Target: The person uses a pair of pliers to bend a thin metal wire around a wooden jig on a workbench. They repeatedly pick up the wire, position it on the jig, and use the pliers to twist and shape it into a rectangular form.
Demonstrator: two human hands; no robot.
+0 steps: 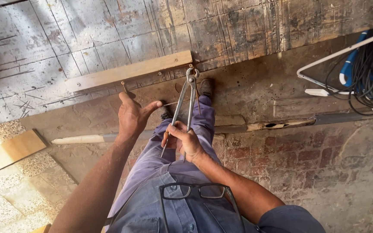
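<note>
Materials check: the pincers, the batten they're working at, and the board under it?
Pincers: bare grey steel by the look, dull sheen, held in the right hand. Batten: pale raw timber, unfinished, grain and screw heads showing. Board: probably worn plywood sheet, greyed and scored with cuts.

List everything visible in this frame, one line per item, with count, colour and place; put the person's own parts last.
Pincers: one, grey metal, centre, jaws at the end of the batten.
Wooden batten: one, pale, on the scored board, upper centre.
Scored board: one, grey-brown, top.
Wire: one, thin, between left hand and pincers.
Pipe: one, whitish, on the floor at left.
Wood offcut: one, light brown, left edge.
Cable coil: one, black with blue, right.
White frame: one, right.
Glasses: one, black, hanging on the shirt.
Shoes: two, dark.
Left hand: near the batten.
Right hand: gripping the pincers' handles.
</note>
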